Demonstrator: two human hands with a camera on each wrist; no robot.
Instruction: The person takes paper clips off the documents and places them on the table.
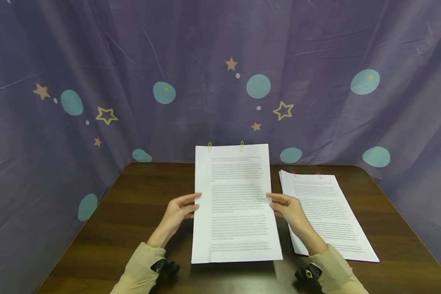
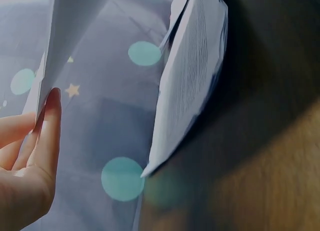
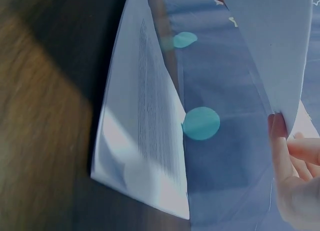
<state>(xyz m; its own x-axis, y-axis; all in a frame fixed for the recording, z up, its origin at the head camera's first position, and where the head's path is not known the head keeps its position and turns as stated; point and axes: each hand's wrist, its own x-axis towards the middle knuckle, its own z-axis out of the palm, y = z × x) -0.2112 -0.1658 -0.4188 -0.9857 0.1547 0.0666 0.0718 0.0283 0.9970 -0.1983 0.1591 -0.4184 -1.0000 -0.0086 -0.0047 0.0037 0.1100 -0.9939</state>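
Observation:
Both hands hold up a stack of printed paper (image 1: 239, 204) by its two long sides, tilted so that the text faces the head camera. Two yellow-green paper clips (image 1: 241, 146) sit on its top edge. My left hand (image 1: 178, 210) pinches the left edge between thumb and fingers; in the left wrist view that hand (image 2: 30, 161) grips the sheets (image 2: 75, 36) from the side. My right hand (image 1: 288, 210) pinches the right edge at about the same height. In the right wrist view the right hand's (image 3: 297, 171) thumb and fingers close on the held sheets (image 3: 275, 46).
A second printed stack (image 1: 327, 212) with pink-red paper clips (image 1: 319, 175) lies on the brown wooden table (image 1: 139, 228) to the right, partly behind my right forearm. A purple curtain (image 1: 206, 49) with stars and teal spots hangs behind the table.

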